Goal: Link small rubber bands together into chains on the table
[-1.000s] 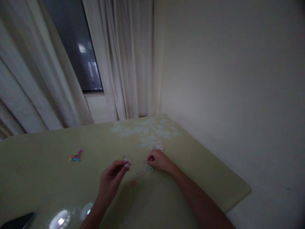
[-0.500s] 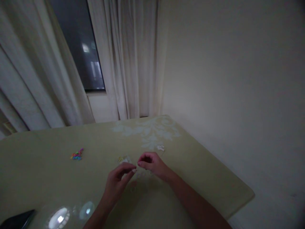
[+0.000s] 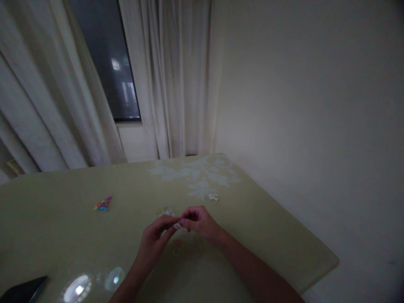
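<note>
My left hand (image 3: 157,232) and my right hand (image 3: 199,221) meet fingertip to fingertip above the table. Pinched between the left thumb and forefinger is a small white piece (image 3: 177,226), too small to name. The right thumb and forefinger close at its far end; whether they grip the same piece or something else, I cannot make out. Just behind the left fingers lie small yellow pieces (image 3: 160,211) and a clear, whitish item (image 3: 168,211), partly hidden. A little group of white pieces (image 3: 213,196) rests beyond my right hand.
A pile of small multicoloured pieces (image 3: 103,204) lies on the left of the green table (image 3: 63,235). A black object (image 3: 25,290) sits at the lower left corner. Light reflections shine on the glossy top. Curtains (image 3: 176,84) and a wall (image 3: 299,105) border the table.
My right hand has come down and left, so its fingertips now touch those of my left hand at the white piece. The left hand has barely moved.
</note>
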A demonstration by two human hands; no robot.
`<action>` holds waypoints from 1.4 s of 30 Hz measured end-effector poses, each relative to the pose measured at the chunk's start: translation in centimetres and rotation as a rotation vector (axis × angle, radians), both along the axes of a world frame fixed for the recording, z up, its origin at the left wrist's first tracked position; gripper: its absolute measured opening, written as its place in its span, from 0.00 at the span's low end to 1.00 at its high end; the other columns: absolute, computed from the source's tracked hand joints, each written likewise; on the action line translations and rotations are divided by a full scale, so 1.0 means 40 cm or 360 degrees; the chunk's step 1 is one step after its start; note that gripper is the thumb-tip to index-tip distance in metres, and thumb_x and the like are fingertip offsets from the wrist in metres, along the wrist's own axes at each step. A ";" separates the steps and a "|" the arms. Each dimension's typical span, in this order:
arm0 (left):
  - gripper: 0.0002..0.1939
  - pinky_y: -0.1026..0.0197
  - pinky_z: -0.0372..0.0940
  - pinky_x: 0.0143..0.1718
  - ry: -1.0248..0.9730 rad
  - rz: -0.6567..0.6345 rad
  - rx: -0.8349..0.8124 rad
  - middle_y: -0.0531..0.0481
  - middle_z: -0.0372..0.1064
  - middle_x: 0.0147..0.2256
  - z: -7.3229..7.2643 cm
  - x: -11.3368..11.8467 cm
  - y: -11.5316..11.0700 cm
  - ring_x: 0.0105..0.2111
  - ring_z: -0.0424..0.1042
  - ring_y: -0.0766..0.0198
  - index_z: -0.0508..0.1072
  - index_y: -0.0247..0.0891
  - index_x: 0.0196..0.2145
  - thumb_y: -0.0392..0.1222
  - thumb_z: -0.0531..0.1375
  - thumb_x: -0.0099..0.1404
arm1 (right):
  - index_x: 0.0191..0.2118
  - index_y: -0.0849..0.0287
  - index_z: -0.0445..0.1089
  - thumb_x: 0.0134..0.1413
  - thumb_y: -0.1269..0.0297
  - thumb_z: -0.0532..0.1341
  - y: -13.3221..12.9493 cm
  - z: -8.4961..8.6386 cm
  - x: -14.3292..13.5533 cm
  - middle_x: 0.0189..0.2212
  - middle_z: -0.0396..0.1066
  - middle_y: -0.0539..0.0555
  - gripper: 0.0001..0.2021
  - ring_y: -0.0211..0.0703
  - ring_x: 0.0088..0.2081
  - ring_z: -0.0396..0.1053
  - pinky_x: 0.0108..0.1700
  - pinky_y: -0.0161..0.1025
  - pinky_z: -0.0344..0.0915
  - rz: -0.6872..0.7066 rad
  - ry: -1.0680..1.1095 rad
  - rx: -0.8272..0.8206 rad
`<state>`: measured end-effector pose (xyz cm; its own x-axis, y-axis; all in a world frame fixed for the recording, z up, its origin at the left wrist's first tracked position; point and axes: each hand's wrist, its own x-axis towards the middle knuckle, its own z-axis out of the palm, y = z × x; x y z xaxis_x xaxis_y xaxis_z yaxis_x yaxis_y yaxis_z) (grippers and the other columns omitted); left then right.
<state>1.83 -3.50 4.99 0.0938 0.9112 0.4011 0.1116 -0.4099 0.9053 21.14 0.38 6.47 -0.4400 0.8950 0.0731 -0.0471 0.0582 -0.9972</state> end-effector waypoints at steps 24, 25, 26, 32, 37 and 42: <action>0.22 0.52 0.80 0.39 -0.0120 0.0208 -0.0350 0.43 0.85 0.38 -0.023 0.031 0.000 0.35 0.84 0.50 0.84 0.38 0.43 0.58 0.69 0.60 | 0.36 0.58 0.81 0.61 0.63 0.67 -0.028 -0.007 -0.019 0.30 0.74 0.51 0.06 0.38 0.30 0.68 0.34 0.34 0.62 -0.0361 -0.0507 0.0733; 0.23 0.51 0.80 0.39 -0.0132 0.0218 -0.0352 0.42 0.85 0.39 -0.028 0.031 0.002 0.35 0.84 0.50 0.84 0.38 0.44 0.58 0.69 0.59 | 0.36 0.58 0.81 0.61 0.63 0.67 -0.027 -0.008 -0.018 0.30 0.74 0.51 0.06 0.38 0.30 0.68 0.34 0.34 0.62 -0.0356 -0.0501 0.0738; 0.23 0.50 0.80 0.39 -0.0143 0.0227 -0.0350 0.42 0.85 0.40 -0.033 0.030 0.004 0.35 0.84 0.49 0.84 0.38 0.44 0.58 0.69 0.59 | 0.36 0.58 0.81 0.61 0.62 0.67 -0.026 -0.009 -0.017 0.30 0.74 0.51 0.06 0.38 0.30 0.68 0.34 0.35 0.62 -0.0350 -0.0492 0.0739; 0.18 0.51 0.80 0.41 -0.0196 0.0179 -0.0290 0.41 0.84 0.41 -0.037 0.031 0.007 0.38 0.84 0.50 0.84 0.38 0.42 0.54 0.69 0.60 | 0.37 0.57 0.83 0.57 0.58 0.71 -0.020 -0.014 -0.007 0.28 0.74 0.51 0.08 0.38 0.29 0.67 0.34 0.35 0.62 -0.0299 -0.0450 0.0723; 0.16 0.52 0.79 0.40 -0.0127 0.0227 -0.0325 0.43 0.85 0.37 -0.022 0.035 0.003 0.36 0.84 0.50 0.84 0.38 0.38 0.53 0.69 0.58 | 0.37 0.56 0.83 0.55 0.55 0.72 -0.013 -0.024 0.001 0.28 0.74 0.51 0.10 0.39 0.29 0.67 0.34 0.36 0.63 -0.0308 -0.0504 0.0691; 0.20 0.49 0.79 0.41 -0.0276 0.0256 -0.0414 0.41 0.85 0.38 -0.030 0.052 -0.006 0.37 0.84 0.48 0.84 0.37 0.41 0.55 0.70 0.57 | 0.37 0.55 0.83 0.60 0.55 0.69 -0.015 -0.024 -0.002 0.27 0.74 0.52 0.10 0.40 0.29 0.69 0.35 0.36 0.64 -0.0289 -0.0591 0.0829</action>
<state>3.89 -3.76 3.80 -0.1086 0.9826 0.1508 -0.0083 -0.1526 0.9882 21.06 -0.22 5.51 -0.3646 0.8462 0.3886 0.3502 0.5113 -0.7848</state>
